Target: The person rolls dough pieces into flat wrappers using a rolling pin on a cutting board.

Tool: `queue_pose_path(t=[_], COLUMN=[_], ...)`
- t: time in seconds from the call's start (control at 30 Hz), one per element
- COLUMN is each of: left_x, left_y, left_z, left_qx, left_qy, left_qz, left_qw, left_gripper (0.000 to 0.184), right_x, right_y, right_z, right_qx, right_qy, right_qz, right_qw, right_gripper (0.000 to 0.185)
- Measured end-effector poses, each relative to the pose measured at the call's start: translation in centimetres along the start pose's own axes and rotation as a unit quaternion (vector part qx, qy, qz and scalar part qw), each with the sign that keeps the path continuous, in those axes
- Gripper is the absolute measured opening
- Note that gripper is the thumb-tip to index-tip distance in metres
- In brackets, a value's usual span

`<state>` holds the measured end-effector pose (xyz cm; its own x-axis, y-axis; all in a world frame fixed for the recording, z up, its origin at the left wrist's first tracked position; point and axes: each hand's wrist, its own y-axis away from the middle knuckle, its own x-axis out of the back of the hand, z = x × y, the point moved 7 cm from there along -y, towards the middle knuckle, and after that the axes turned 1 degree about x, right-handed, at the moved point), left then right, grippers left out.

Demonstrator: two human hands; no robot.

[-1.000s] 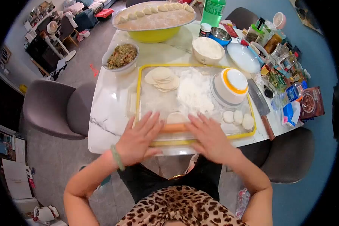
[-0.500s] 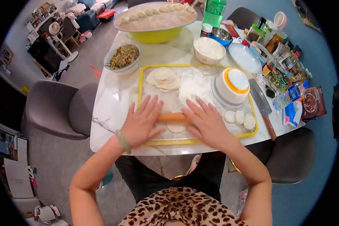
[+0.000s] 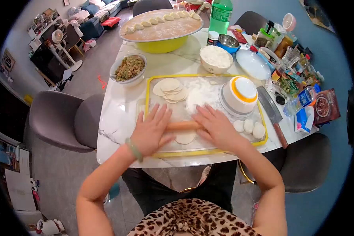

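Observation:
Both palms press on a wooden rolling pin (image 3: 183, 125), with fingers stretched forward over it. My left hand (image 3: 152, 131), a pale green bangle at its wrist, lies flat on the pin's left end. On the right end rests my right hand (image 3: 216, 128), its fingers also spread. Partly under the pin is a round dough wrapper (image 3: 185, 137). Beyond my hands, a stack of rolled wrappers (image 3: 170, 89) lies beside spilled flour (image 3: 200, 93). Several dough pieces (image 3: 248, 126) sit to the right, near an upturned white bowl (image 3: 240, 96) with an orange ring.
The yellow-edged mat (image 3: 185, 154) lies on a marble-patterned table (image 3: 113, 147). A bowl of filling (image 3: 129, 70), a flour bowl (image 3: 216, 59) and a tray of dumplings (image 3: 161, 25) stand farther back. At right are a cleaver (image 3: 272, 106) and a white plate (image 3: 254, 65).
The camera view has shifted slightly, so the table sits a little lower. Both hands stay flat on the rolling pin, and more of the wrapper shows in front of it.

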<state>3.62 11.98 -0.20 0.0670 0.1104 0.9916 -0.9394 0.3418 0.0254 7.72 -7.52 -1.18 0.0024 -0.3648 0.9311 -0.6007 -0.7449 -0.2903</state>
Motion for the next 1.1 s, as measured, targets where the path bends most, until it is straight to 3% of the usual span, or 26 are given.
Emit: queue_pose_path(t=[0.07, 0.17, 0.27, 0.37, 0.47, 0.6, 0.67, 0.77, 0.9, 1.0, 1.1], left_x=[-0.6, -1.4, -1.6, -0.5, -1.1, -2.4, -1.6, -1.0, -1.6, -2.3, -1.0], left_y=[3.8, 5.7, 0.1, -0.9, 5.0, 5.9, 1.7, 0.3, 7.3, 5.4, 1.1], left_z=[2.5, 3.2, -0.2, -0.6, 3.2, 3.5, 0.2, -0.1, 3.7, 2.3, -0.1], left_qx=[-0.045, -0.042, -0.011, 0.018, -0.05, -0.063, -0.006, -0.01, -0.044, -0.044, 0.003], left_qy=[-0.031, -0.039, -0.038, -0.014, -0.024, -0.027, -0.021, -0.033, -0.016, -0.052, -0.027], left_qz=[-0.03, -0.079, -0.01, 0.028, -0.063, -0.076, 0.019, 0.036, -0.079, -0.058, 0.034], left_qw=[0.998, 0.995, 0.999, 0.999, 0.996, 0.995, 1.0, 0.999, 0.996, 0.996, 0.999], left_gripper=[0.09, 0.09, 0.087, 0.086, 0.091, 0.092, 0.092, 0.092, 0.09, 0.091, 0.092], right_x=[-0.1, 0.4, 0.0, -0.5, 0.1, 0.4, -0.1, -1.3, 0.4, 0.3, 0.0], right_y=[3.0, 4.8, 0.8, 0.2, 4.8, 4.1, 0.9, 0.2, 5.5, 4.2, 0.5], right_z=[-1.7, -3.9, -1.7, 0.6, -2.0, -3.3, -1.2, 1.0, -2.7, -3.2, -0.8], right_qx=[0.003, 0.005, 0.02, 0.002, -0.001, 0.009, 0.022, 0.002, -0.017, -0.008, 0.022], right_qy=[-0.036, -0.059, 0.039, 0.019, -0.026, -0.014, 0.039, 0.013, -0.001, -0.001, 0.059], right_qz=[-0.045, -0.066, -0.012, -0.026, -0.067, -0.055, 0.009, -0.004, -0.085, -0.042, 0.024], right_qw=[0.998, 0.996, 0.999, 0.999, 0.997, 0.998, 0.999, 1.0, 0.996, 0.999, 0.998], right_gripper=[0.059, 0.064, 0.057, 0.056, 0.058, 0.058, 0.052, 0.049, 0.056, 0.056, 0.051])
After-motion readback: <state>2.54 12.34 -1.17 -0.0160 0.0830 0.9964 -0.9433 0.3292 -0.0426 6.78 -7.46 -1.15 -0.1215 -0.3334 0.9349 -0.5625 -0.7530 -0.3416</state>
